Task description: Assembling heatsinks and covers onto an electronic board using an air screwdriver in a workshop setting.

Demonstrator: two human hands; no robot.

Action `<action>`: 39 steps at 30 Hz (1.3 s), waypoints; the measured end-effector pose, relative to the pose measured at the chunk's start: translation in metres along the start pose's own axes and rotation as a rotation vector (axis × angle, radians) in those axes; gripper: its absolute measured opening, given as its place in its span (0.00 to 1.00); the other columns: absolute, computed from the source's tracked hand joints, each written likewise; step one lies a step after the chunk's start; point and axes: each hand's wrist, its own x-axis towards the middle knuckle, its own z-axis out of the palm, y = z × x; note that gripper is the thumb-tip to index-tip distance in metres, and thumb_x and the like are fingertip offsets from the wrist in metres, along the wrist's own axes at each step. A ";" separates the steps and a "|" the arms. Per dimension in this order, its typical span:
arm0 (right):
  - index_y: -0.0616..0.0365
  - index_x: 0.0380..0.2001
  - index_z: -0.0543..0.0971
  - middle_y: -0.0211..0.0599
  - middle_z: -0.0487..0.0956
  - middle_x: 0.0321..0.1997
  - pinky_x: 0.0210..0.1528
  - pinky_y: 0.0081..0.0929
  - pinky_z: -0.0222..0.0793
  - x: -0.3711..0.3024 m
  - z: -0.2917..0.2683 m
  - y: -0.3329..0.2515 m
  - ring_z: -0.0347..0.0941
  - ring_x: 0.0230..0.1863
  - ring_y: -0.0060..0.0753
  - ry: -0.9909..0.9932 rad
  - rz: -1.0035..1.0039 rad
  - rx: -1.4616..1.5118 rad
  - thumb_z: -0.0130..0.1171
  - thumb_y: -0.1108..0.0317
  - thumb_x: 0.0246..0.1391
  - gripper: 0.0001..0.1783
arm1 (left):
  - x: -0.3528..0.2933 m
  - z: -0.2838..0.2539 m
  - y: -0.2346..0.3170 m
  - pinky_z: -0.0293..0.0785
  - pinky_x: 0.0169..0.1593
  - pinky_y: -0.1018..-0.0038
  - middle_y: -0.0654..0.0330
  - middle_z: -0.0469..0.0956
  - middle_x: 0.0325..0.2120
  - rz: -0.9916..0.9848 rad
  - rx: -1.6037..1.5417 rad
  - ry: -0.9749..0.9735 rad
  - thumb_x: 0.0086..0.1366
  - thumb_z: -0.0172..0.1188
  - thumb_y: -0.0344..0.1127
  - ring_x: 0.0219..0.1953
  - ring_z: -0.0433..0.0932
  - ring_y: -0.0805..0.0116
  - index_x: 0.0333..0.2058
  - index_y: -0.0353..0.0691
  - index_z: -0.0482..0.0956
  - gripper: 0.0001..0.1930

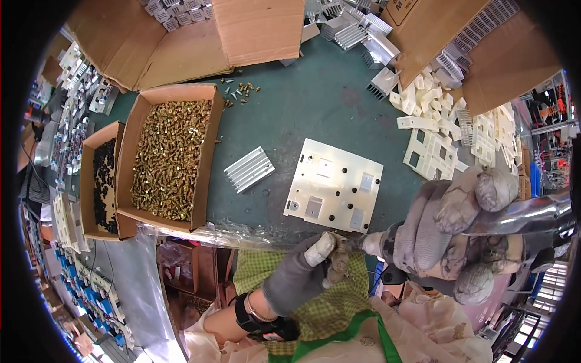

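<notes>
My right hand (445,227), in a grey glove with worn pale fingertips, is wrapped round a silver power screwdriver (529,215). The tool's dark front end points left, toward my left hand (302,275). That hand, gloved too, has its thumb and fingers pinched together at the tool's tip; what lies between them is too small to tell. Just beyond both hands, a flat off-white plate (327,189) with square cut-outs and several black round spots lies on the green table (290,103). Left of the plate rests a finned silver heat sink (249,169).
An open carton (209,158) of brass-coloured screws stands at the left, beside a smaller box (88,181) of black parts. Loose screws (245,89) lie behind it. Cream plastic parts (430,151) and heat sinks (363,33) are heaped at the right and back, near large cardboard boxes (260,30).
</notes>
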 end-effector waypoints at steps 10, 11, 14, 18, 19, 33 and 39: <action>0.59 0.56 0.63 0.45 0.75 0.41 0.34 0.36 0.75 0.010 0.006 0.012 0.73 0.28 0.33 -0.023 0.059 0.033 0.65 0.71 0.50 0.32 | 0.002 0.007 0.000 0.59 0.25 0.80 0.65 0.69 0.22 0.009 0.040 0.090 0.67 0.53 0.54 0.20 0.64 0.75 0.39 0.39 0.73 0.21; 0.59 0.56 0.63 0.45 0.75 0.40 0.34 0.36 0.75 0.010 0.007 0.013 0.73 0.28 0.33 -0.033 0.061 0.040 0.65 0.71 0.50 0.31 | 0.003 0.006 0.001 0.59 0.25 0.80 0.65 0.69 0.22 0.042 0.130 0.092 0.67 0.52 0.55 0.20 0.64 0.76 0.39 0.39 0.73 0.22; 0.58 0.55 0.64 0.44 0.76 0.39 0.35 0.37 0.74 0.012 0.007 0.020 0.72 0.27 0.34 -0.058 0.055 0.058 0.65 0.72 0.50 0.30 | 0.004 0.006 0.003 0.61 0.28 0.79 0.64 0.70 0.23 0.108 0.266 0.074 0.68 0.48 0.56 0.23 0.65 0.76 0.42 0.37 0.72 0.24; 0.58 0.54 0.65 0.44 0.77 0.37 0.35 0.38 0.74 0.021 0.001 0.050 0.72 0.26 0.34 -0.028 -0.034 0.051 0.65 0.72 0.50 0.29 | 0.002 0.008 0.003 0.67 0.38 0.77 0.61 0.74 0.36 0.137 0.217 0.104 0.71 0.44 0.55 0.33 0.70 0.76 0.52 0.34 0.68 0.27; 0.59 0.54 0.64 0.43 0.75 0.39 0.37 0.37 0.73 0.026 -0.005 0.062 0.72 0.29 0.33 0.044 -0.056 0.016 0.63 0.74 0.50 0.29 | 0.001 0.009 0.001 0.69 0.41 0.76 0.60 0.74 0.39 0.125 0.179 0.129 0.71 0.43 0.54 0.36 0.71 0.76 0.54 0.33 0.67 0.28; 0.64 0.59 0.60 0.38 0.75 0.46 0.45 0.24 0.73 0.060 0.009 0.077 0.73 0.41 0.24 0.075 0.221 -0.664 0.60 0.78 0.47 0.35 | -0.004 -0.008 0.013 0.68 0.43 0.70 0.56 0.74 0.45 0.116 0.135 0.030 0.71 0.45 0.44 0.40 0.73 0.68 0.52 0.33 0.67 0.20; 0.65 0.57 0.61 0.36 0.75 0.43 0.46 0.24 0.71 0.053 0.013 0.085 0.73 0.41 0.26 0.210 0.340 -0.516 0.63 0.75 0.45 0.36 | 0.001 -0.015 0.009 0.70 0.41 0.75 0.61 0.76 0.43 0.114 0.122 -0.009 0.73 0.44 0.41 0.37 0.72 0.76 0.57 0.35 0.66 0.20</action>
